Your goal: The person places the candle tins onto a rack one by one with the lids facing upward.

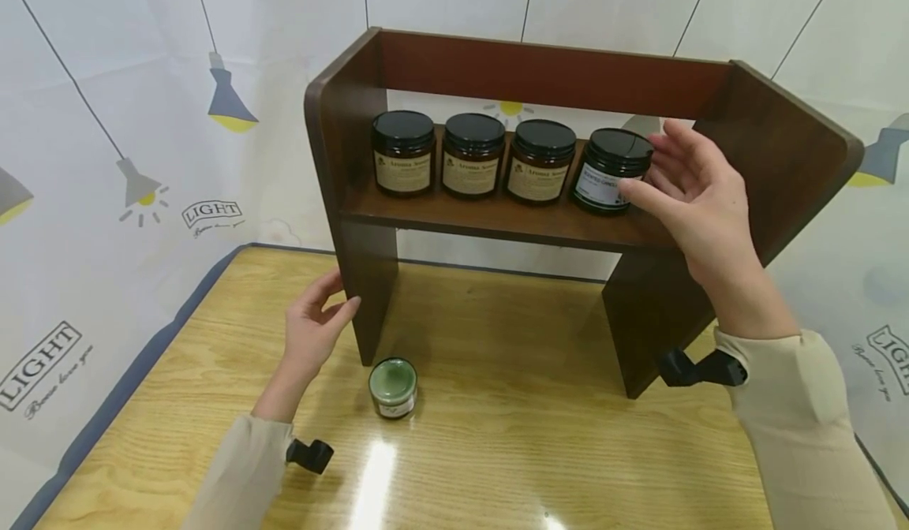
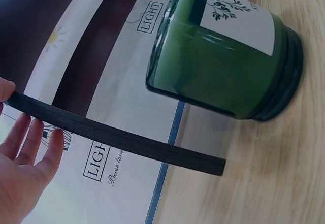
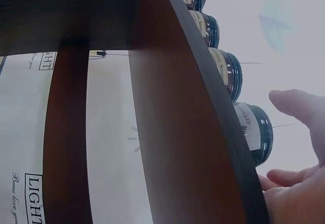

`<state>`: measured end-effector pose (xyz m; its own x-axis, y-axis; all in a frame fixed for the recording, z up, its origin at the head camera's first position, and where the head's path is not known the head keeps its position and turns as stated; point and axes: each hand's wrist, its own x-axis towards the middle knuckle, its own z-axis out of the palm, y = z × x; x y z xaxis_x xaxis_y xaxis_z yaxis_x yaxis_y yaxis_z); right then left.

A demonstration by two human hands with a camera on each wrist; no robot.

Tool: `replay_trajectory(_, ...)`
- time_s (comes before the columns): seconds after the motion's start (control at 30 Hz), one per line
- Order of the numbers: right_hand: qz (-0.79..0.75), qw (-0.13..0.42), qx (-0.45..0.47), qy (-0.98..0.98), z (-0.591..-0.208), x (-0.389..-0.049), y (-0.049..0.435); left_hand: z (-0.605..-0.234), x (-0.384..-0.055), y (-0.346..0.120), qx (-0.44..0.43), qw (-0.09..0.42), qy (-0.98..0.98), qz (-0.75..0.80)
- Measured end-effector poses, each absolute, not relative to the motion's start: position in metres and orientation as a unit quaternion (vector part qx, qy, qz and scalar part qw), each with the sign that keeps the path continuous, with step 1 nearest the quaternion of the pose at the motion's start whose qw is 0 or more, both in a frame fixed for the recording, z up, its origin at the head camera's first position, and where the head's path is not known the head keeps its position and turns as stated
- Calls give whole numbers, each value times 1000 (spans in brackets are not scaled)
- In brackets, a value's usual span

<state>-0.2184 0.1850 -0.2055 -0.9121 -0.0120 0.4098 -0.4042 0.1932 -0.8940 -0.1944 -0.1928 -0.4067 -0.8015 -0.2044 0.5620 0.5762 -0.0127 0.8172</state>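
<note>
Around the rightmost dark-lidded candle jar (image 1: 608, 187), which has a white label, my right hand (image 1: 706, 199) is spread, thumb in front and fingers beside it. The right wrist view shows a gap between the thumb and this jar (image 3: 256, 132). Three amber jars with tan labels (image 1: 402, 171) stand in a row to its left on the dark wooden shelf (image 1: 490, 226). My left hand (image 1: 312, 325) holds the front edge of the shelf's left side panel (image 2: 117, 135) between thumb and fingers. Near that panel's foot, a green glass candle jar (image 1: 393, 388) stands upright on the table.
The shelf stands on a light wooden table (image 1: 497, 451), its right side panel (image 1: 639, 333) below my right wrist. A pale backdrop (image 1: 284, 120) printed with lamps and the word LIGHT hangs behind and to both sides.
</note>
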Motion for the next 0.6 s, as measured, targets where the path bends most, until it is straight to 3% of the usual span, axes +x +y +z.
replay_trajectory(0.6,689,193,204,-668,-228,-171,185,-408,-195,-192,-149,284,-630,-707)
